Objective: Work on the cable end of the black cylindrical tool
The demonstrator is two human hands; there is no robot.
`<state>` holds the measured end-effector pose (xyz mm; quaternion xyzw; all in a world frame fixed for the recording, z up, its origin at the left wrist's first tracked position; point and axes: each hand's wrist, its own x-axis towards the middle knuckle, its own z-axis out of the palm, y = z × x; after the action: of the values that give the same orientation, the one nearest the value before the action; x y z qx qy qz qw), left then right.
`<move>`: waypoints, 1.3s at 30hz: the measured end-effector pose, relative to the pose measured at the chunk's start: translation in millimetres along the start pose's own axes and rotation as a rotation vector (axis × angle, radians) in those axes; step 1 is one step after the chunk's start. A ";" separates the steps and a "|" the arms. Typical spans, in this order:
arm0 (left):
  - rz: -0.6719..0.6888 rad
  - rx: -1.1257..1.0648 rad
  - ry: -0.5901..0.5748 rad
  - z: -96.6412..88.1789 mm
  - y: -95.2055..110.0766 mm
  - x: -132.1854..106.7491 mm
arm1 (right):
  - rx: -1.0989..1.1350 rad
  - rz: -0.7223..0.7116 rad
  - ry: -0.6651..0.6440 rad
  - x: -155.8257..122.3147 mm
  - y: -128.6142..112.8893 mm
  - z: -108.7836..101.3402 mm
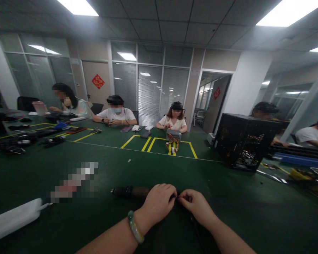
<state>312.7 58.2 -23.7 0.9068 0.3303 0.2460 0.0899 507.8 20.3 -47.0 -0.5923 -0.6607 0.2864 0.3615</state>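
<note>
A dark, corded tool shaped like an electric screwdriver (134,191) lies nearly flat on the green tabletop, its metal tip pointing left. My left hand (159,203), with a green bangle at the wrist, is closed over the tool's right end. Close beside it, my right hand (197,206) pinches with thumb and forefinger at the start of a thin black cord (193,219). That cord runs down under my right palm toward the near edge. The exact joint between tool and cord is hidden by my fingers.
A white power strip (16,218) lies at the lower left, by a pixelated item. A black computer case (246,143) stands at right. Cables and tools (23,137) are heaped at left. Across the table, a person sits behind a power supply (174,133); others sit around.
</note>
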 end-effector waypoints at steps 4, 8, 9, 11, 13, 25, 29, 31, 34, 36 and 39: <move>0.021 0.017 -0.022 -5.5 2.7 0.0 | -0.011 0.004 -0.010 -0.6 -0.6 -0.8; 0.026 0.018 -0.035 -8.3 3.6 0.1 | -0.005 0.005 -0.013 -1.1 -0.3 -0.9; 0.024 0.015 -0.028 -7.9 3.3 0.1 | -0.003 0.011 -0.016 -1.3 -0.7 -0.9; 0.023 0.009 -0.020 -6.4 2.6 0.1 | -0.002 0.020 -0.018 -1.6 -2.1 -1.1; 0.029 0.010 -0.023 -5.1 1.9 0.0 | -0.003 0.016 -0.016 -2.0 -3.7 -1.4; 0.010 0.025 -0.014 -3.5 1.5 0.6 | -0.004 -0.005 -0.009 -0.7 -3.2 -1.7; 0.012 0.053 -0.028 -4.5 2.5 1.1 | -0.004 -0.006 -0.012 -1.4 -7.0 -2.9; 0.014 0.050 -0.029 -5.2 2.6 1.3 | -0.012 -0.003 -0.012 -2.0 -7.3 -3.5; 0.021 0.029 -0.022 -6.0 2.3 1.1 | -0.022 -0.001 -0.011 -2.6 -6.4 -4.0; 0.022 0.013 -0.019 -6.4 2.1 0.8 | -0.020 0.002 -0.023 -3.0 -6.2 -4.3; 0.020 0.000 -0.019 -6.9 2.1 -0.2 | -0.013 0.008 -0.042 -3.6 -7.4 -4.9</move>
<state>310.2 56.6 -17.2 0.9123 0.3205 0.2384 0.0905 507.6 15.5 -38.7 -0.5911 -0.6677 0.2956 0.3426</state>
